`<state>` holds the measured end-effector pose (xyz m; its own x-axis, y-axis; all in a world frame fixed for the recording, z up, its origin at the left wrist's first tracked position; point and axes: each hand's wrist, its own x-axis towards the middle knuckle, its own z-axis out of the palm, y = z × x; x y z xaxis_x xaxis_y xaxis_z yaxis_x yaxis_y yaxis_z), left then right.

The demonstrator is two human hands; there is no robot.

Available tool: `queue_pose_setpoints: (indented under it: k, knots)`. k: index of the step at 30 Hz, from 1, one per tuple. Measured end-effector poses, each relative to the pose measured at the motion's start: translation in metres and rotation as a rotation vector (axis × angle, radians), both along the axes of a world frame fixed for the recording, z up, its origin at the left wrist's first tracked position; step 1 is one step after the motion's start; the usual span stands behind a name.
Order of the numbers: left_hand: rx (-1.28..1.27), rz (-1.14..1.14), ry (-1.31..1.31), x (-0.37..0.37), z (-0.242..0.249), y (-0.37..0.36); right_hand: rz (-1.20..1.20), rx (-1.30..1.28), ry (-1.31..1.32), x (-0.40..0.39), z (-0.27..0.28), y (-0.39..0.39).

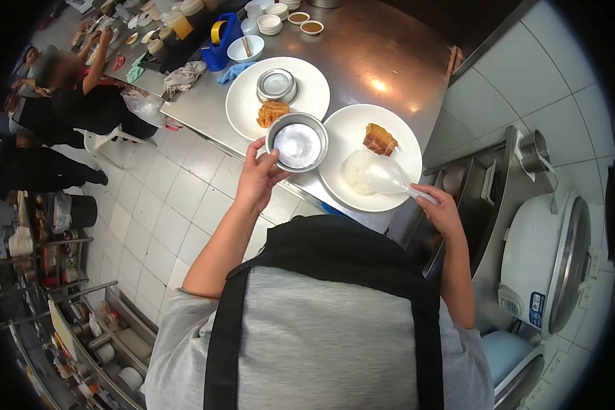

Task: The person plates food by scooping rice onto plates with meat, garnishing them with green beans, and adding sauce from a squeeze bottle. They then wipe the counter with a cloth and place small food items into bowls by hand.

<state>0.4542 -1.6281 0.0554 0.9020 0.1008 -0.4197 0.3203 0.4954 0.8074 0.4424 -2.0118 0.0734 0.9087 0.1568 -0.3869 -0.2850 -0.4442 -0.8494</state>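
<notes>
At the near edge of the steel counter (pixel 383 55), left hand (pixel 258 179) closed on a small metal bowl (pixel 296 142), thumb on the near rim and fingers curled around its left side. Bowl held level, just over the counter edge, between two white plates and overlapping both in the view; cannot tell if touching them. Inside of the bowl shiny, contents not clear.

On the right, right hand (pixel 443 210) gripped around the handle of a translucent rice paddle (pixel 388 176). Blade of the paddle resting over the near part of the right plate (pixel 398 134), just beside a mound of white rice (pixel 354 171), maybe touching it. On the same plate, behind the rice, a piece of browned fried meat (pixel 379 139).

On the left plate (pixel 242 102), a second metal bowl (pixel 277 85) turned upside down, and a piece of fried food (pixel 272 113) near it, just behind the held bowl.

Hands well apart, each one busy with its own thing.

At the far right, a white rice cooker (pixel 550 263) with lid shut, below the tiled wall. Further back on the counter, a blue jug (pixel 220 42), a white bowl (pixel 245 48), small stacked dishes (pixel 270 24) and crumpled cloths (pixel 183 75). At far left, another person (pixel 82 92) seated by a table, hands near dishes there.
</notes>
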Motion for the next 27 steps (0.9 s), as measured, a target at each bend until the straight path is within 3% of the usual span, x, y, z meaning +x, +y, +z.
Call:
queue_pose_setpoints:
  k: [4, 8, 10, 13, 15, 17, 20, 23, 26, 27]
  knots:
    - [0.062, -0.065, -0.033, 0.004, -0.005, -0.016, -0.123, 0.124, -0.083, -0.003, 0.018, -0.004]
    - [-0.048, -0.183, 0.047, 0.009, 0.008, -0.045, -0.236, 0.629, -0.212, 0.003, 0.046, -0.007]
    - [-0.074, -0.296, 0.049, 0.014, 0.009, -0.062, -0.257, 0.682, -0.201, 0.0, 0.055, 0.009]
    - [-0.06, -0.514, 0.012, 0.02, 0.016, -0.097, -0.331, 0.598, -0.081, -0.002, 0.048, 0.011]
    - [0.013, -0.673, -0.028, 0.025, 0.02, -0.121, -0.4, 0.397, -0.009, -0.003, 0.05, 0.02]
    - [0.023, -0.76, -0.051, 0.032, 0.026, -0.142, -0.398, 0.506, -0.047, -0.003, 0.044, 0.021]
    - [0.063, -0.811, -0.076, 0.045, 0.025, -0.165, -0.438, 0.473, -0.159, 0.001, 0.023, 0.002]
    - [0.094, -0.838, -0.131, 0.05, 0.031, -0.189, -0.549, 0.45, -0.082, 0.006, 0.015, -0.038]
    - [0.172, -0.838, -0.316, 0.055, 0.04, -0.205, -0.849, 0.644, -0.182, 0.044, -0.021, -0.109]
    - [0.193, -0.834, -0.342, 0.057, 0.039, -0.203, -0.936, 0.609, -0.172, 0.06, -0.009, -0.138]
